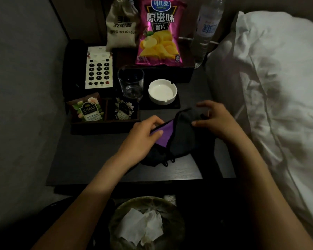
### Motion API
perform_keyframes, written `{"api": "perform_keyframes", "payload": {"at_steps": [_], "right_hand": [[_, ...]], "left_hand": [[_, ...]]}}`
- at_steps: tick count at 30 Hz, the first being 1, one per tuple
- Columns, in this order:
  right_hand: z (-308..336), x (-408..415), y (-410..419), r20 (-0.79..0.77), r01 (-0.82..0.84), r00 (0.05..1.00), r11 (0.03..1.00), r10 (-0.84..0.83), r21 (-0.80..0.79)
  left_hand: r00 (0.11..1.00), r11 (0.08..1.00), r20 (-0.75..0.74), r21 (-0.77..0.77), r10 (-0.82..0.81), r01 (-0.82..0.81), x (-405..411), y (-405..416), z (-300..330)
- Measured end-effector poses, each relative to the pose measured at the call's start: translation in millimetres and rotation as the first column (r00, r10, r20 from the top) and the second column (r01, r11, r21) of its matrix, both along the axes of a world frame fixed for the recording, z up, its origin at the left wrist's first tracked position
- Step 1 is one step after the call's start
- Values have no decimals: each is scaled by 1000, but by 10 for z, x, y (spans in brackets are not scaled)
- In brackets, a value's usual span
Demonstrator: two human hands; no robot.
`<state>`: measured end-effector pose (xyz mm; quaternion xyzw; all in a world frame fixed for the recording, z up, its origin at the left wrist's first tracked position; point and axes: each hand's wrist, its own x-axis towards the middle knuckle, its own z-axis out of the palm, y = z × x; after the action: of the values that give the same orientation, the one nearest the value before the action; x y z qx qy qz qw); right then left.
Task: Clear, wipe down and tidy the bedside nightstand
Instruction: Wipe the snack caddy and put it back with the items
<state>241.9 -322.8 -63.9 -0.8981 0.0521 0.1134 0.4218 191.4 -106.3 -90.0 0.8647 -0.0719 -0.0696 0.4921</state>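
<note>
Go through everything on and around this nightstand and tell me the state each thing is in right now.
Cloth: folded, pinched by both hands.
Left hand: pinching the cloth's purple edge.
Right hand: pinching the dark fold.
Glass: upright, looks empty.
Ashtray: empty, on a dark coaster.
Chip bag: upright, looks unopened.
Water bottle: upright.
Drawstring pouch: upright, tied.
Waste bin: holds crumpled tissues.
</note>
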Motion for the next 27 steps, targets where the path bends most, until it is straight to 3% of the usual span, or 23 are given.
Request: {"api": "perform_keyframes", "payload": {"at_steps": [2,4,9,15,22,27], "right_hand": [[-84,12,-62,-121,-64,992,975,39,-214],[-123,17,-133,-164,-95,985,944,45,-316],[-113,-8,-113,-82,-110,993,927,86,-359],[-116,-40,49,-4,-33,999,899,35,-436],[-108,0,34,88,83,994,946,-58,-313],[-20,36,-54,91,51,995,999,-51,10]], "left_hand": [[998,973,57,229,-41,26,-18,-5,-42],[993,940,80,335,-90,58,-31,-1,-53],[976,833,56,534,-208,147,-63,-32,17],[925,827,297,561,-237,32,-92,-74,27],[929,707,271,707,-252,-14,-109,-106,-41],[929,733,294,679,-222,-40,-115,-117,-49]]}}
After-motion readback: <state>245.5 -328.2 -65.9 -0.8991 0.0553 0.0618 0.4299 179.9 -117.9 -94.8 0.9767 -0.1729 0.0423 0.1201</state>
